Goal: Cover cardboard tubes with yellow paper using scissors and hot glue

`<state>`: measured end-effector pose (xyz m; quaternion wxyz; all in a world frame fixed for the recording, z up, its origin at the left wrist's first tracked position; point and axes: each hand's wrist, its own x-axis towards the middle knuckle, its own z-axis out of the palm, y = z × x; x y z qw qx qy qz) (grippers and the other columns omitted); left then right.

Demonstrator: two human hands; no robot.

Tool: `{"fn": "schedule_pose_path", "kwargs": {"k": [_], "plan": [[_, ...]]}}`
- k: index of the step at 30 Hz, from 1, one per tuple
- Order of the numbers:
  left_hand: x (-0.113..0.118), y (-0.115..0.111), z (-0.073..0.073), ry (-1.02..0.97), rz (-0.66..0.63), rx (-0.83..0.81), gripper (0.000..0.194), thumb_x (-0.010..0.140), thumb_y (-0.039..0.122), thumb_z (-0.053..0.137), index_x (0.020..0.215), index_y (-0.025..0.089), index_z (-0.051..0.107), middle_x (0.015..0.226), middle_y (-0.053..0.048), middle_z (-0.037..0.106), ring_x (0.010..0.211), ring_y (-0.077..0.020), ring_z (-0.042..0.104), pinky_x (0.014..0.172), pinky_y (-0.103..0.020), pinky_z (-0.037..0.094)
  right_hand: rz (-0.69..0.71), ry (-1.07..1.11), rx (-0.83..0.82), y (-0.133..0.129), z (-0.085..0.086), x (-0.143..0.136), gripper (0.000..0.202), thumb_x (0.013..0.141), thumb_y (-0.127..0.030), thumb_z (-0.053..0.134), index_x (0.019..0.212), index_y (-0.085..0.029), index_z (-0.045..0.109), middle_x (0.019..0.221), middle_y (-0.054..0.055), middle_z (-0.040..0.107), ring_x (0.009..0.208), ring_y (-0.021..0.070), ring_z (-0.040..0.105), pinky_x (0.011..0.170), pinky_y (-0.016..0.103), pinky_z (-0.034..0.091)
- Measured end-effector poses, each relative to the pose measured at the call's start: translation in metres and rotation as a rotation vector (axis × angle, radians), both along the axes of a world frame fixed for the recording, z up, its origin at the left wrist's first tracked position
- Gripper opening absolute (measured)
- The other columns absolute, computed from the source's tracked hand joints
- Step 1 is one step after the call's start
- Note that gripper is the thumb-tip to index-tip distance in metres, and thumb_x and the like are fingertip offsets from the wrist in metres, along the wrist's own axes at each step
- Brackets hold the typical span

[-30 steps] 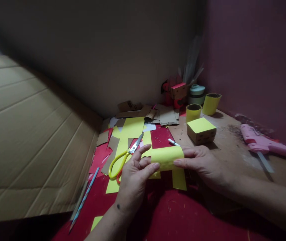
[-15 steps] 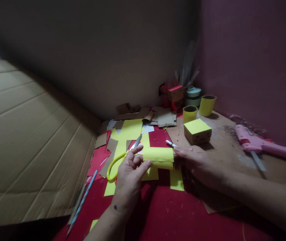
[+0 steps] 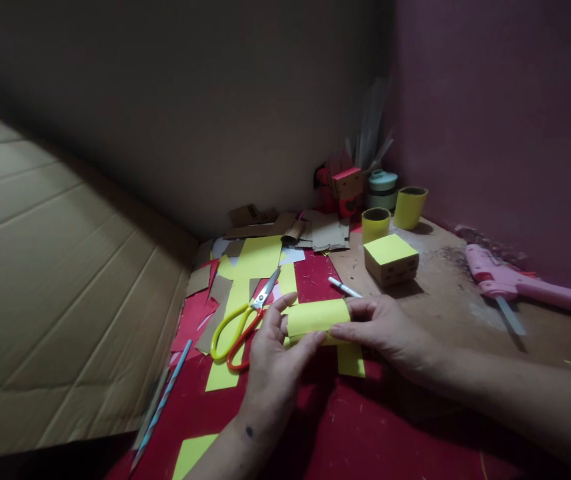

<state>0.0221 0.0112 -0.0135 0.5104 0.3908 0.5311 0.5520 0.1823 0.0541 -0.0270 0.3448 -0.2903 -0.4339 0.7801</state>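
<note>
Between my two hands is a short tube wrapped in yellow paper (image 3: pixel 315 317), held level above the red work surface. My left hand (image 3: pixel 285 350) grips its left end, thumb along the near side and fingers behind. At the right end, my right hand (image 3: pixel 385 330) is closed on the tube, thumb pressing the lower front near the paper's edge. Just left of my left hand lie scissors (image 3: pixel 260 300) with one yellow and one red handle, blades pointing away. A white pen-like stick (image 3: pixel 344 287) shows beyond my right hand.
Yellow paper sheets (image 3: pixel 260 257) and cardboard scraps (image 3: pixel 330 230) cover the back left. A yellow-topped cardboard block (image 3: pixel 391 257), two yellow tubes (image 3: pixel 375 223) and a pink glue gun (image 3: pixel 515 283) stand right. A striped pencil (image 3: pixel 163 400) lies beside a large cardboard panel (image 3: pixel 75 287) at left.
My right thumb has moved left onto the tube's front. The overlapping paper edge, loose before, now lies closer to the tube. My left hand has shifted right, uncovering the scissors' red handle.
</note>
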Motion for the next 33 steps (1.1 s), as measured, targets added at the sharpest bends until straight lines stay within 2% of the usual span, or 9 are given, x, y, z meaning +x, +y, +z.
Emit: {"fn": "schedule_pose_path", "kwargs": {"k": [4,7,12,16,19,23,28,33], "plan": [[0.007,-0.003,-0.004,-0.002,-0.029,-0.001,0.066,0.069,0.023,0.077,0.125,0.018,0.043,0.094,-0.007,0.072,0.077,-0.0182,0.068,0.071,-0.028,0.054,-0.025,0.004,-0.001,-0.003,0.001,-0.003,0.038,0.068,-0.025,0.080,0.103,-0.014,0.072,0.087,0.008,0.073,0.081,0.0194,0.068,0.076,0.030,0.052],[0.008,-0.005,-0.006,0.019,-0.045,0.038,0.065,0.072,0.022,0.076,0.127,0.021,0.042,0.100,-0.007,0.071,0.084,-0.0193,0.067,0.075,-0.030,0.054,-0.081,-0.027,0.071,-0.003,0.004,-0.002,0.033,0.069,-0.021,0.077,0.101,-0.016,0.073,0.087,0.006,0.073,0.081,0.0173,0.067,0.074,0.027,0.051],[0.003,-0.005,-0.004,0.017,-0.022,0.085,0.066,0.074,0.019,0.075,0.131,0.023,0.042,0.094,-0.003,0.071,0.081,-0.0179,0.068,0.072,-0.028,0.054,-0.101,-0.067,0.324,-0.003,0.011,0.002,0.021,0.074,-0.017,0.070,0.094,-0.020,0.075,0.104,0.004,0.068,0.094,0.0191,0.063,0.082,0.031,0.050],[-0.009,0.003,-0.001,-0.104,-0.003,0.068,0.062,0.072,0.016,0.075,0.127,0.020,0.047,0.081,0.000,0.071,0.075,-0.0155,0.068,0.068,-0.024,0.053,-0.159,-0.246,0.595,-0.001,0.014,0.007,0.010,0.082,-0.022,0.063,0.081,-0.019,0.072,0.094,0.005,0.065,0.089,0.0187,0.059,0.081,0.033,0.048],[-0.019,0.010,0.000,-0.201,0.025,0.056,0.066,0.067,0.014,0.078,0.125,0.018,0.048,0.088,-0.003,0.072,0.074,-0.0161,0.069,0.065,-0.023,0.054,-0.252,-0.288,0.741,-0.002,0.016,0.011,0.014,0.087,-0.027,0.057,0.082,-0.019,0.068,0.087,0.004,0.062,0.083,0.0175,0.057,0.077,0.033,0.045],[-0.027,0.015,0.001,-0.337,0.002,0.051,0.063,0.065,0.009,0.077,0.122,0.014,0.049,0.105,-0.011,0.070,0.085,-0.0184,0.069,0.074,-0.024,0.055,-0.293,-0.212,0.654,-0.005,0.015,0.013,0.008,0.087,-0.025,0.057,0.092,-0.021,0.063,0.092,0.003,0.061,0.089,0.0182,0.057,0.081,0.033,0.045],[-0.024,0.013,-0.001,-0.440,-0.061,-0.013,0.052,0.078,0.010,0.066,0.127,0.015,0.050,0.108,-0.011,0.067,0.096,-0.0206,0.067,0.085,-0.030,0.052,-0.270,-0.101,0.545,-0.005,0.006,0.007,0.048,0.076,-0.026,0.074,0.117,-0.026,0.049,0.114,0.005,0.056,0.107,0.0215,0.054,0.093,0.037,0.046],[-0.016,0.010,-0.006,-0.524,-0.144,0.015,0.053,0.079,0.005,0.062,0.130,0.014,0.049,0.114,-0.011,0.065,0.107,-0.0232,0.062,0.094,-0.034,0.048,-0.369,-0.035,0.456,0.003,-0.003,0.001,0.059,0.068,-0.026,0.080,0.116,-0.025,0.046,0.114,0.006,0.053,0.109,0.0221,0.053,0.089,0.035,0.049]]}}
